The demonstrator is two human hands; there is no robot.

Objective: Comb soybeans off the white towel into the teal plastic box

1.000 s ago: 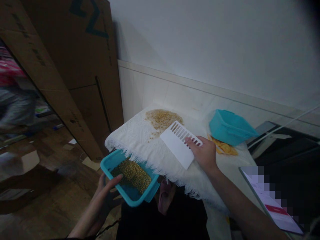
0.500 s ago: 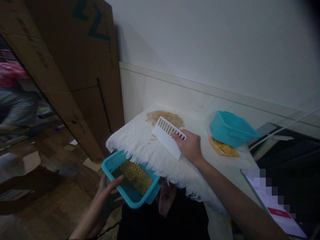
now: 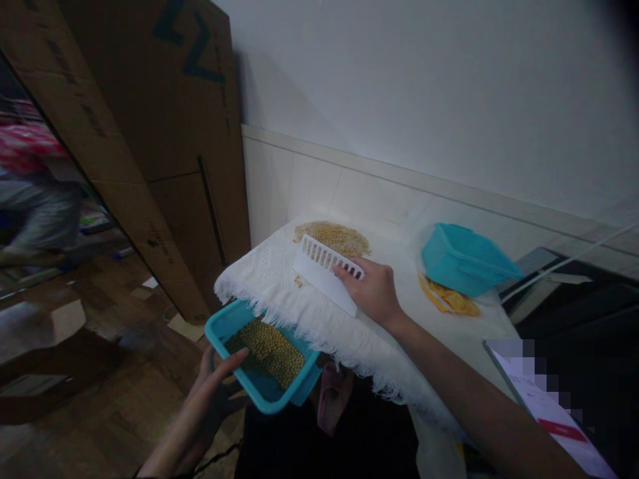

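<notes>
The table with its white cloth (image 3: 264,266) has not changed, but on it the right hand (image 3: 374,289) has gone to the left over the last second. That puts the board it holds right along the near side of the bean heap, more in front of the beans than off to their right. The left hand (image 3: 214,392) and its tub have hardly moved.

The near blue tub (image 3: 259,399) is just below the table's near edge, and the cloth's fringe hangs over its far side. The left hand grips its left rim, thumb inside, fingers outside. A thick layer of yellow beans (image 3: 274,352) covers much of its floor.

The far blue tub (image 3: 469,259) is on the table, to the right. It looks a bit tipped, and I can't see its bottom.

The white board (image 3: 327,286) has a row of slots on its far side. The right hand pinches its right end, with the thumb on top. I can't tell if it touches the heap.

The bean heap (image 3: 334,234) lies flat and spread out on the far left part of the cloth.

A yellow packet (image 3: 446,297) lies at the far tub's near side. Smallest of all, a few loose beans (image 3: 298,281) sit by the board's left end.
</notes>
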